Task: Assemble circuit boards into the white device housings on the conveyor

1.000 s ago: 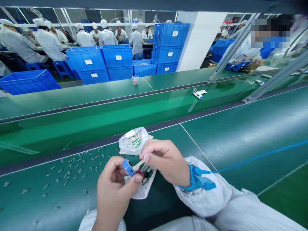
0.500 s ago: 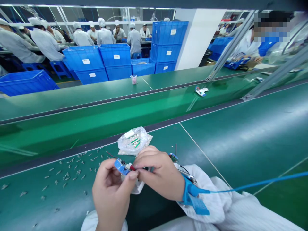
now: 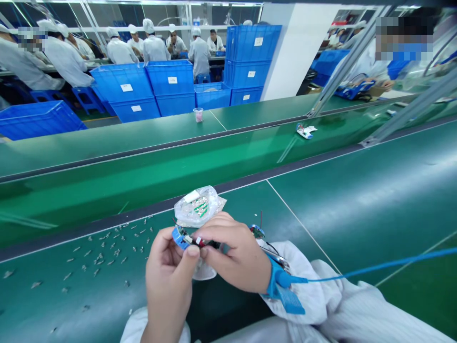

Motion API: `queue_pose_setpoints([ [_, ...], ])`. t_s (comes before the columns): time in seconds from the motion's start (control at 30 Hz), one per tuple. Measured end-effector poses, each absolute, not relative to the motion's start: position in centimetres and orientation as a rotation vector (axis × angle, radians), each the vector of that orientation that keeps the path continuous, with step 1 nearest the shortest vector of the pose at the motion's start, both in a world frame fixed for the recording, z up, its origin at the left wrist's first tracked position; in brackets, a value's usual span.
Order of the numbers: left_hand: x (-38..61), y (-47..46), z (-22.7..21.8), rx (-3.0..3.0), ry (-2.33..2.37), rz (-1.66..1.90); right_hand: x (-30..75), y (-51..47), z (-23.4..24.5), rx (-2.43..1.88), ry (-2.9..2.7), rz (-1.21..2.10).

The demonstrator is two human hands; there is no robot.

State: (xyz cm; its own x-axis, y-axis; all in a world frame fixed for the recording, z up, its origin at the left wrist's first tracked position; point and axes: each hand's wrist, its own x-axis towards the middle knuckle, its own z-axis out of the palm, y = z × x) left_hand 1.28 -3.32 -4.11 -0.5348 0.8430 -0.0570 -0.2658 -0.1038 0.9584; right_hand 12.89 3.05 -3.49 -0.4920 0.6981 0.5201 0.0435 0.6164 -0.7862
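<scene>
My left hand (image 3: 167, 278) is closed around a small blue-and-white electronic device (image 3: 179, 237), its inside parts facing up, thumb along the near edge. Between the fingertips of my right hand (image 3: 239, 255) is a wire connector (image 3: 199, 241), white-tipped with red behind it, close to the device's open side. The rest of the wires are mostly hidden by my fingers. A blue wrist strap (image 3: 282, 281) circles my right wrist. Just beyond that wrist lies another blue-edged device (image 3: 256, 231) with a green circuit board and a thin wire standing up.
Beyond my hands sits a clear plastic bag (image 3: 183, 212) of small parts. Many tiny metal pieces (image 3: 100, 257) are scattered on the green bench at left. A conveyor belt (image 3: 143, 176) carries another device (image 3: 305, 131). The strap's blue cord (image 3: 374, 268) runs off right.
The connector in my right fingers has come away from the device slightly, showing its white tip. My left hand has shifted right and tilted the device. The device on the belt has moved right.
</scene>
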Motion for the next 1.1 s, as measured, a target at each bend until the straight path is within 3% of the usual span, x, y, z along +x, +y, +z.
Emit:
queue_pose_setpoints([
  [0.53,1.5,-2.6,-4.4,0.660,1.252,1.854,13.0,3.0,-4.8,-0.525,-1.733,1.018],
  [0.67,1.2,-3.0,-4.4,0.753,1.374,1.718,13.6,3.4,-3.4,-0.665,-1.710,1.067],
  [1.1,3.2,-4.9,-2.5,0.981,1.708,1.553,14.6,6.1,1.2,-0.336,-2.333,0.857],
])
